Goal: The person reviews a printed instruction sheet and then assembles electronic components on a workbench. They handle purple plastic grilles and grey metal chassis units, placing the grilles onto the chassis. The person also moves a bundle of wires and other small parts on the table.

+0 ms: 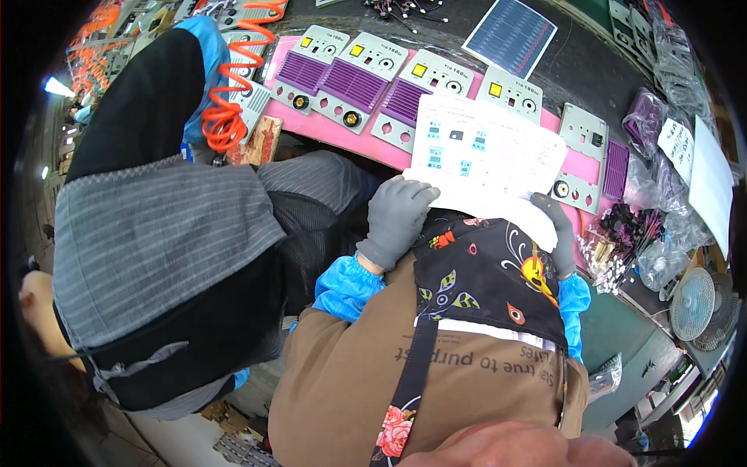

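Both my hands wear grey gloves and grip a stack of white paper sheets printed with small pictures. My left hand has its fingers closed over the near left corner. At the near right edge is my right hand, its fingers bent around the paper. The sheets lean over a row of grey front panels with purple grilles and yellow switches, partly covering some. One such panel lies left of the paper, and another panel without a yellow switch sits to its right. Beneath them is a pink mat.
A co-worker in a striped grey vest is close on my left. An orange coiled hose hangs there. A dark printed sheet lies at the back. Bagged purple parts, bundled wires and a fan are on the right.
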A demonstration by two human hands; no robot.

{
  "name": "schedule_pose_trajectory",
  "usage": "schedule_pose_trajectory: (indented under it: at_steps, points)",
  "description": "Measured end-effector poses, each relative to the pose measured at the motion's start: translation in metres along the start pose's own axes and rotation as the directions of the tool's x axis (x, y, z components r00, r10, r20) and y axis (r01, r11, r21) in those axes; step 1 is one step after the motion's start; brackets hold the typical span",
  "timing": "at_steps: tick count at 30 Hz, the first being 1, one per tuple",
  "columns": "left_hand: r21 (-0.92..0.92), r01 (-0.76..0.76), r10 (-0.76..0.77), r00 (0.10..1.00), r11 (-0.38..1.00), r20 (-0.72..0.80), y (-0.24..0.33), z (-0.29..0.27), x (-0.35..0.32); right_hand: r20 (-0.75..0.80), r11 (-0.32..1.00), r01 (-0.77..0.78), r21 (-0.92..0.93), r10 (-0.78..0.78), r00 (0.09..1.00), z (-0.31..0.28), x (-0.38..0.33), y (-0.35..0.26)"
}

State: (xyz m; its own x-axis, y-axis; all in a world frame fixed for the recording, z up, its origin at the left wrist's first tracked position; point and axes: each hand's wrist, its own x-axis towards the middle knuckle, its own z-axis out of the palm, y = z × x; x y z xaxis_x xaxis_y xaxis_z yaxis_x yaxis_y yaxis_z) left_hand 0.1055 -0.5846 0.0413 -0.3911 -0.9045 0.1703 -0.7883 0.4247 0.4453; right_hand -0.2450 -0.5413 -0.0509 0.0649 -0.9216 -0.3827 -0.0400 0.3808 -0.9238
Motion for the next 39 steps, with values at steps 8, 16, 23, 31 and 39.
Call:
schedule_pose_trajectory:
  at_steps: [8,16,23,31,39]
  points:
    - [0.007,0.013,-0.014,0.999,1.000,0.031,0.002,-0.002,-0.003,-0.031,0.982,0.087,-0.170,-0.094,0.995,-0.001,-0.001,0.020]
    - [0.002,0.038,-0.039,0.998,0.999,0.039,0.003,0.002,-0.005,-0.021,0.960,0.122,-0.251,-0.132,0.991,-0.002,0.000,0.021]
    - [-0.015,0.071,-0.070,0.997,0.997,0.042,0.009,0.002,-0.010,-0.047,0.999,-0.015,-0.029,0.013,0.999,-0.005,0.003,0.033]
    - [0.014,0.055,-0.055,0.998,0.998,0.038,0.010,0.002,-0.005,-0.006,0.926,0.167,-0.338,-0.179,0.984,-0.004,0.002,0.024]
    - [0.008,0.058,-0.058,0.997,0.998,0.052,0.011,0.001,-0.004,-0.051,0.969,0.112,-0.223,-0.126,0.991,-0.005,0.001,0.035]
